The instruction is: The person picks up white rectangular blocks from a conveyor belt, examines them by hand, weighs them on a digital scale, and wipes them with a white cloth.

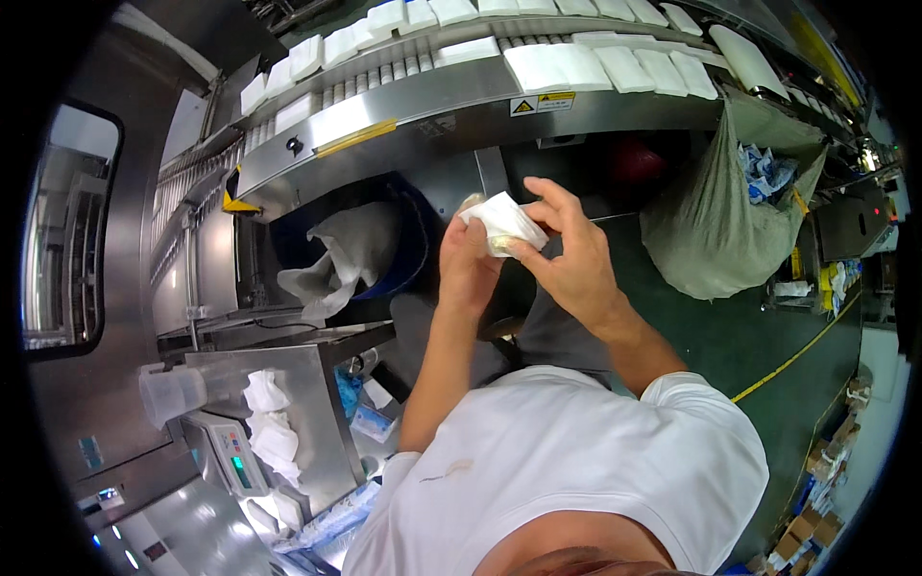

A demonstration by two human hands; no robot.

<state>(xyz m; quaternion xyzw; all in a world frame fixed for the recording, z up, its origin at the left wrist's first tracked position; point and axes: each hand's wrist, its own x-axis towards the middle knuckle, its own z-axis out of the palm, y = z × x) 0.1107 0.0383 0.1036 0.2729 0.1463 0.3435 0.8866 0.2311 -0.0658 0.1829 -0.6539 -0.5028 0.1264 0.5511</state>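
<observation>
In front of my chest, both hands hold a small stack of folded white wipes [503,221], tilted and slightly fanned at its right side. My left hand [466,264] grips its left end, thumb on top and fingers behind. From the right, my right hand [583,264] pinches the lower right edge with its thumb, and its other fingers are bent over the far side. A pale yellowish cover seems to sit on the right thumb tip. Beyond my hands, similar white stacks [540,69] lie in rows on a roller conveyor [384,82].
A blue bin [413,235] with a whitish liner stands left below the conveyor. To the right hangs a greenish sack [691,240] with blue-white wrappers inside. At lower left, a steel table [322,413] carries a digital scale [226,451], loose white wipes and a clear plastic jug [173,394].
</observation>
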